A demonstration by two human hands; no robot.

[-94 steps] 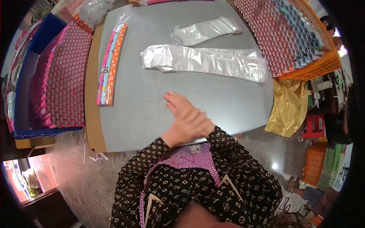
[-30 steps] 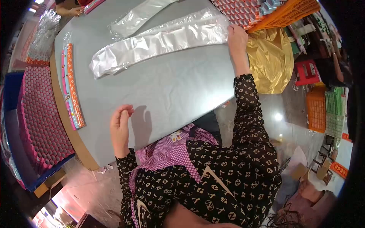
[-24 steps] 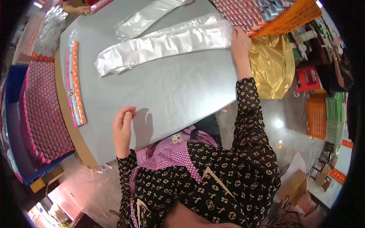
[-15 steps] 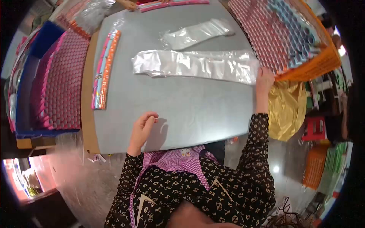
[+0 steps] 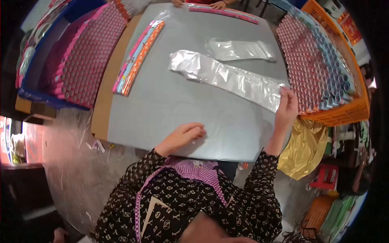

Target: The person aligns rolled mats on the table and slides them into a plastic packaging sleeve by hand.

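Note:
My right hand point(image 5: 287, 104) pinches the right end of a long stack of clear plastic sleeves point(image 5: 231, 77), which slants across the grey table point(image 5: 162, 117). A shorter stack of clear sleeves point(image 5: 243, 50) lies just behind it. Over the table's near side hovers my left hand point(image 5: 185, 135), its fingers curled together with nothing visible in them. Farther left, a wrapped bundle of pink, blue and orange patterned tubes point(image 5: 138, 58) lies at a slant by the table's left edge.
A blue crate point(image 5: 44, 99) full of pink tubes stands left, an orange crate point(image 5: 344, 113) of red and blue tubes right. Gold plastic point(image 5: 302, 150) hangs below the latter. Across the table, another person's hands point(image 5: 219, 5) are near another tube bundle point(image 5: 223, 13).
The view has shifted, so the table contents appear farther right. My right hand has pulled the sleeve stack's right end nearer, turning it aslant. My left hand has moved right.

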